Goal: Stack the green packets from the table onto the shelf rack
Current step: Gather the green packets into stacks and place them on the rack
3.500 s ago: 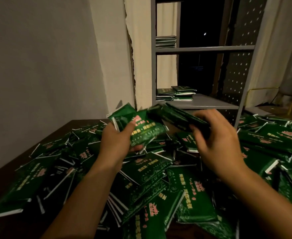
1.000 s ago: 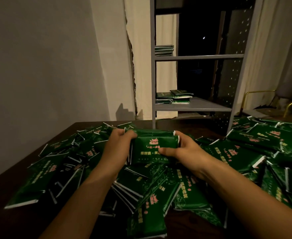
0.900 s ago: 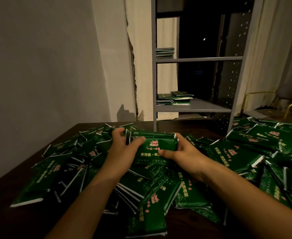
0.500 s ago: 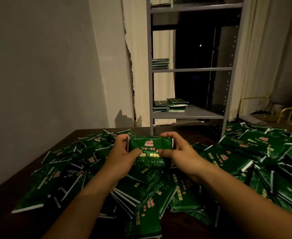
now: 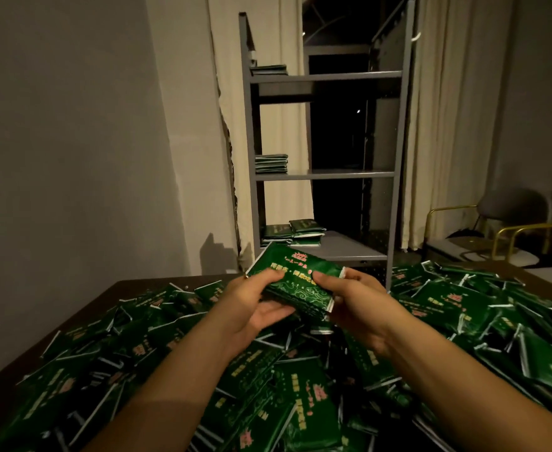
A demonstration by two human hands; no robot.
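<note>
I hold a small bundle of green packets [image 5: 296,272] with both hands above the table. My left hand [image 5: 252,303] grips its left end from below, thumb on top. My right hand [image 5: 354,301] grips its right end. A heap of loose green packets [image 5: 300,386] covers the dark table [image 5: 128,288]. Behind the table stands a grey metal shelf rack [image 5: 323,174]. Short stacks of green packets lie at the left of its shelves: on the top one [image 5: 268,70], the middle one [image 5: 271,163] and the lowest one [image 5: 292,231].
A white wall rises at the left. Pale curtains [image 5: 447,125] hang on both sides of the rack, and a dark window shows behind it. Chairs with gold frames [image 5: 496,233] stand at the right beyond the table.
The held bundle has risen off the heap and tilted, its left end higher. The view has swung upward, so the rack's top shelf now shows.
</note>
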